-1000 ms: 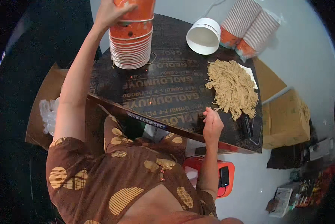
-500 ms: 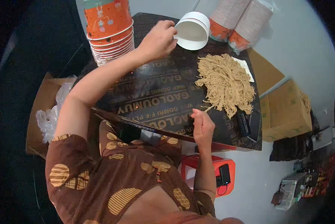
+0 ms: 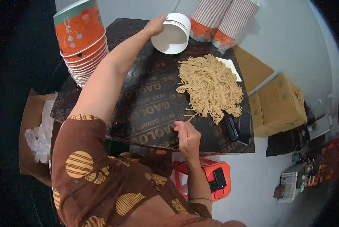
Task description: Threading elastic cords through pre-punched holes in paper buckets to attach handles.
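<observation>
White round tubs (image 3: 170, 42), nested and lying on their side with the mouth toward me, rest near the far edge of the dark table. My left hand (image 3: 155, 26) reaches out to their left side and grips them near the rims, its fingertips partly hidden. A heap of tan, string-like strands (image 3: 211, 85) covers the table's right part. Just below the heap's near left edge, my right hand (image 3: 188, 137) is closed, thumb against curled fingers. A loose strand ends close above it; whatever it pinches is hidden.
A tall stack of orange tubs (image 3: 80, 38) stands at the table's left. Wrapped stacks of tubs (image 3: 215, 22) are behind the heap. A black phone-like device (image 3: 232, 128) lies at the right edge. Cardboard boxes (image 3: 279, 106) and a red stool (image 3: 224, 170) stand beside the table.
My left hand has moved farther out along the white tubs' left side, with the arm stretched straighter. The whole view has shifted. My right hand keeps its closed shape near the heap.
</observation>
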`<state>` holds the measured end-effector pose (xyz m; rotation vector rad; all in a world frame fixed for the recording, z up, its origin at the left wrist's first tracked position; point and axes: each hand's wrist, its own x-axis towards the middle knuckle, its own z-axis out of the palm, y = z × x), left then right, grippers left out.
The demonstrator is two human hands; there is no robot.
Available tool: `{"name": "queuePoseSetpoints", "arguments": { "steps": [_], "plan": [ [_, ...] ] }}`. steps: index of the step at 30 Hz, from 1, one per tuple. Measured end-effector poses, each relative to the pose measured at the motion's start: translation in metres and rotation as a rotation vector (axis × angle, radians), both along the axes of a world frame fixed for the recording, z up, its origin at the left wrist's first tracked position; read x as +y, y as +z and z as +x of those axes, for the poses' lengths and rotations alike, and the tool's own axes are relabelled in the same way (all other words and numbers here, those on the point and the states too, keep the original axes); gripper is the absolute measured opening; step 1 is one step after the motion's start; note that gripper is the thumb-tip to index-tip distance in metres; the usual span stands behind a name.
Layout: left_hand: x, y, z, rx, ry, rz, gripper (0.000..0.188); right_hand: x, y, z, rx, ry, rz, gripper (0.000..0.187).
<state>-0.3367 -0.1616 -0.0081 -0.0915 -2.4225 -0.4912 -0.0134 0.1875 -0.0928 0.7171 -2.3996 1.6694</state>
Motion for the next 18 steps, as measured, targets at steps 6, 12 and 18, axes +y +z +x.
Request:
{"name": "queuePoseSetpoints", "arguments": {
  "steps": [6,12,18],
  "plan": [
    [0.016,-0.009,0.022,-0.053,0.102,0.053,0.055,0.001,0.005,-0.001,-0.043,-0.024,-0.003,0.019],
    [0.032,-0.02,0.099,-0.021,0.227,0.092,0.059,-0.001,-0.002,-0.002,0.03,-0.014,-0.038,0.025],
    [0.053,-0.003,0.165,0.238,0.312,-0.049,0.022,0.002,-0.002,-0.001,0.055,-0.021,-0.023,0.026]
  ]
}}
